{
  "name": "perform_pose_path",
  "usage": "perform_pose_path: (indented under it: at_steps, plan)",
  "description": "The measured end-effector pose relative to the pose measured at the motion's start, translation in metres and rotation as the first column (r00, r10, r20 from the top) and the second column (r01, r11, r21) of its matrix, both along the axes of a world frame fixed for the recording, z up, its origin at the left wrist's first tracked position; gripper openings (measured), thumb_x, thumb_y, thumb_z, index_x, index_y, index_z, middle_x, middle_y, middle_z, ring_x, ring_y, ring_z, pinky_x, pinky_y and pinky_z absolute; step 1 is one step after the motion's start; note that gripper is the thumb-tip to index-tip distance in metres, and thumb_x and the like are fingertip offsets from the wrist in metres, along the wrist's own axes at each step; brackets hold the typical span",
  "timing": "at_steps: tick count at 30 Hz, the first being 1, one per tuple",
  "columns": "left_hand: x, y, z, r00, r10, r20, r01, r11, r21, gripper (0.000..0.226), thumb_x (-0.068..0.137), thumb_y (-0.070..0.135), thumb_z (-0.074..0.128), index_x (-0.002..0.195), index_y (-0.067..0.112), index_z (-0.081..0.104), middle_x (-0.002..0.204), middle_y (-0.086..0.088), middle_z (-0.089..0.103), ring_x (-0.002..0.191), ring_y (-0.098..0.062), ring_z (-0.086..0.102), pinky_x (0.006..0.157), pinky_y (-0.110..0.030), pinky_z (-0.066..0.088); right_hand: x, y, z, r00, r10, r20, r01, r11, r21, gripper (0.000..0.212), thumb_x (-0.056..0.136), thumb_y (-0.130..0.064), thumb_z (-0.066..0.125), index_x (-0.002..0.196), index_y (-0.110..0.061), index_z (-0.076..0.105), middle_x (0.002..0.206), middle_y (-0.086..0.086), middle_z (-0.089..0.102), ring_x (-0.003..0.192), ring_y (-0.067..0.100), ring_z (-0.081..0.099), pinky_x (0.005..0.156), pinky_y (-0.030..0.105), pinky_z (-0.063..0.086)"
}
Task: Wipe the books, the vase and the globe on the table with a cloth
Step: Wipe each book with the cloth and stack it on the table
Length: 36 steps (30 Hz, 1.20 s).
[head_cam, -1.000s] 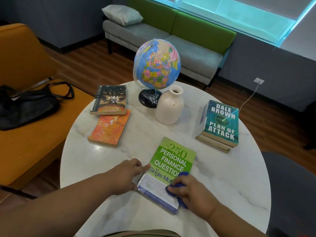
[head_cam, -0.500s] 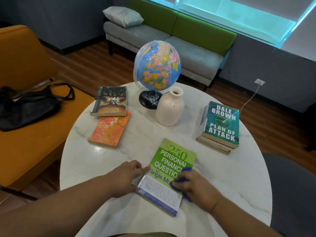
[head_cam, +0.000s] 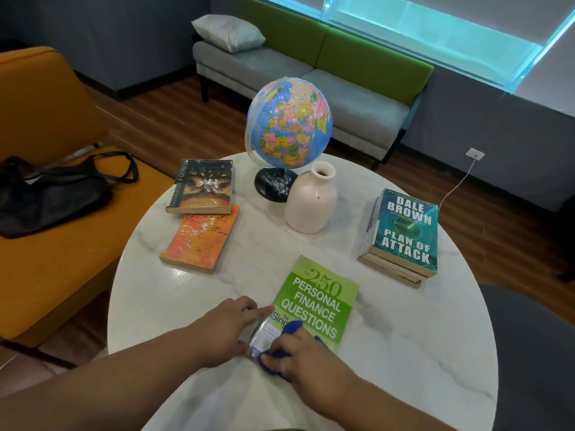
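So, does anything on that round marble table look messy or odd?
Yes: white flecks lie scattered on the dark paperback book, the orange paperback book and the globe's black round base. Dust or crumbs, I cannot tell which.

Blue cloth (head_cam: 292, 327) mostly under right hand (head_cam: 308, 360), lower part of green book (head_cam: 317, 301) too

This is a lounge or sitting corner, a place to sit and read rather than to work. A round marble tabletop (head_cam: 404, 353) stands in the middle, and on it are paperback books (head_cam: 404, 231), a globe (head_cam: 289, 122) and a vase (head_cam: 311, 200). On the far side, a grey sofa (head_cam: 351, 110) with a green backrest and a pillow (head_cam: 228, 32) stands under a wide window (head_cam: 435, 35). On the left is an orange armchair (head_cam: 46, 119) with a black bag (head_cam: 46, 197) on its seat. The floor (head_cam: 149, 119) is of wood and the walls are dark grey.
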<state>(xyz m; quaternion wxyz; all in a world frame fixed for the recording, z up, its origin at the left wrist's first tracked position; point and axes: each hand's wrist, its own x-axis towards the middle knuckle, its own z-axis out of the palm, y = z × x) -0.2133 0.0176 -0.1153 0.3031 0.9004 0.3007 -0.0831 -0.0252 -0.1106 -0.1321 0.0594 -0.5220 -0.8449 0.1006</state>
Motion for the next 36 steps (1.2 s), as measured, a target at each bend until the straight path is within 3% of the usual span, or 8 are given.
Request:
perform_pose_path:
  at_steps: [3, 5, 9, 14, 19, 27, 31, 36]
  plan:
    - [0.001, 0.0, 0.001, 1.0, 0.003, 0.007, -0.003, 1.0, 0.018, 0.083, 0.086, 0.038, 0.067, 0.151, 0.037, 0.016, 0.14, 0.007, 0.036, 0.122, -0.014, 0.038, 0.104, -0.022, 0.031, 0.021, 0.02, 0.011, 0.992, -0.126, -0.006, 0.126, 0.992, 0.002, 0.034, 0.084, -0.051, 0.047, 0.113, -0.048, 0.062, 0.113, -0.015, 0.061, 0.088, 0.02, 0.06, 0.064, 0.033, 0.052]
    - [0.0, -0.002, 0.002, 1.0, 0.014, 0.01, -0.014, 1.0, 0.021, 0.082, 0.087, 0.036, 0.066, 0.152, 0.035, 0.016, 0.141, 0.007, 0.036, 0.122, -0.015, 0.038, 0.103, -0.022, 0.032, 0.037, 0.04, 0.022, 0.946, -0.321, 0.038, 0.322, 0.947, -0.016, 0.041, 0.086, -0.053, 0.038, 0.122, -0.05, 0.058, 0.128, -0.012, 0.055, 0.105, 0.026, 0.053, 0.081, 0.043, 0.048]
    - [-0.001, -0.005, 0.001, 0.999, 0.037, -0.005, -0.037, 0.999, 0.025, 0.084, 0.087, 0.037, 0.065, 0.153, 0.03, 0.014, 0.144, 0.008, 0.034, 0.125, -0.015, 0.037, 0.104, -0.023, 0.032, 0.036, 0.055, 0.019, 0.856, -0.515, 0.043, 0.516, 0.85, -0.104, 0.039, 0.099, -0.038, 0.044, 0.138, -0.044, 0.045, 0.144, -0.011, 0.038, 0.12, 0.024, 0.033, 0.103, 0.032, 0.035]
    - [-0.002, -0.004, -0.001, 0.998, 0.055, -0.008, -0.055, 0.998, 0.017, 0.086, 0.085, 0.037, 0.066, 0.153, 0.027, 0.015, 0.143, 0.007, 0.034, 0.125, -0.016, 0.038, 0.105, -0.023, 0.031, -0.012, 0.02, 0.012, 0.973, -0.231, 0.022, 0.23, 0.973, 0.032, 0.032, 0.084, -0.042, 0.047, 0.109, -0.04, 0.067, 0.106, -0.013, 0.063, 0.081, 0.019, 0.056, 0.065, 0.025, 0.053]
    - [-0.001, -0.002, 0.0, 0.999, 0.048, -0.02, -0.048, 0.999, 0.005, 0.086, 0.085, 0.037, 0.066, 0.153, 0.027, 0.015, 0.144, 0.007, 0.033, 0.126, -0.015, 0.036, 0.105, -0.021, 0.029, -0.006, 0.025, 0.014, 0.993, -0.106, -0.049, 0.106, 0.994, 0.004, 0.032, 0.085, -0.036, 0.046, 0.106, -0.04, 0.069, 0.104, -0.009, 0.064, 0.075, 0.02, 0.057, 0.066, 0.021, 0.05]
    - [0.001, -0.004, 0.003, 0.998, 0.053, -0.029, -0.053, 0.999, 0.01, 0.087, 0.085, 0.038, 0.066, 0.154, 0.024, 0.015, 0.145, 0.006, 0.033, 0.127, -0.015, 0.036, 0.106, -0.021, 0.028, 0.016, 0.066, 0.019, 0.845, -0.534, -0.041, 0.527, 0.843, -0.106, 0.04, 0.101, -0.028, 0.042, 0.14, -0.033, 0.046, 0.136, -0.004, 0.039, 0.119, 0.026, 0.036, 0.101, 0.028, 0.036]
    - [-0.001, -0.004, 0.003, 0.998, 0.06, -0.021, -0.06, 0.998, 0.001, 0.087, 0.084, 0.037, 0.067, 0.153, 0.025, 0.016, 0.143, 0.005, 0.035, 0.126, -0.016, 0.037, 0.105, -0.021, 0.029, -0.009, 0.036, 0.016, 0.94, -0.337, -0.058, 0.331, 0.938, -0.102, 0.044, 0.086, -0.036, 0.034, 0.118, -0.033, 0.063, 0.114, -0.006, 0.059, 0.094, 0.025, 0.054, 0.078, 0.031, 0.054]
    - [0.001, -0.002, 0.004, 0.998, 0.055, -0.03, -0.055, 0.998, -0.004, 0.086, 0.084, 0.036, 0.067, 0.153, 0.024, 0.016, 0.144, 0.005, 0.034, 0.127, -0.015, 0.037, 0.105, -0.021, 0.029, 0.005, 0.039, 0.016, 0.979, -0.191, -0.076, 0.19, 0.982, -0.017, 0.045, 0.071, -0.02, 0.065, 0.113, -0.036, 0.069, 0.108, -0.003, 0.062, 0.084, 0.023, 0.058, 0.072, 0.025, 0.054]
